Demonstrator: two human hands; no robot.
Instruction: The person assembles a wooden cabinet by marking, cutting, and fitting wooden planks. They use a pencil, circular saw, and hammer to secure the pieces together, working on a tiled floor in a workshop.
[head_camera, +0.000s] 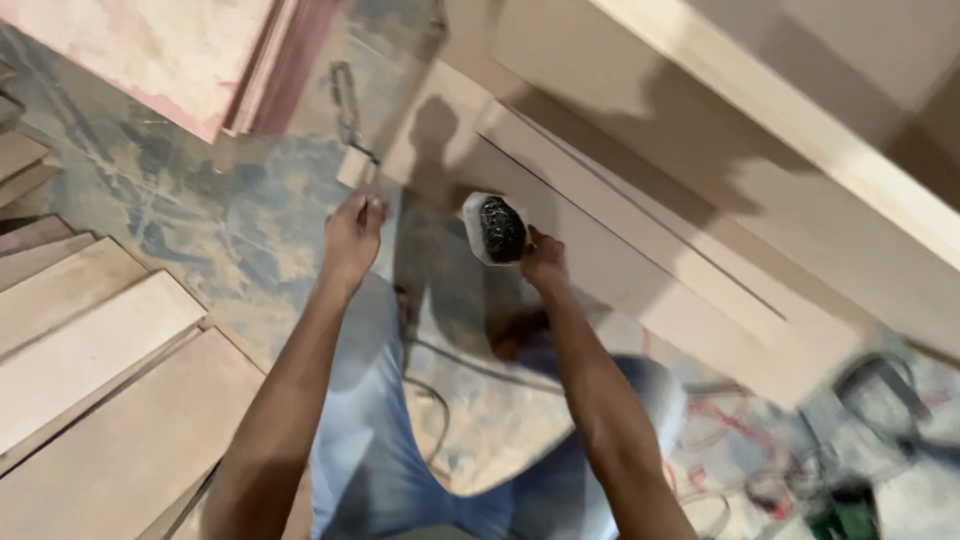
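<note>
My right hand (543, 262) pinches a clear bag of small dark pieces (497, 229) above the boards (640, 250); my left hand (352, 235) is loosely closed. A slack pinch could spill them across the dusty floor (200, 200).

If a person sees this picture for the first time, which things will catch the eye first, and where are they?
In the middle, the right hand holds up a small clear bag of dark pieces, while the left hand is closed beside it, what it grips too small to tell. Pale wooden boards lie stacked at the lower left, and a long light panel crosses the upper right.
</note>
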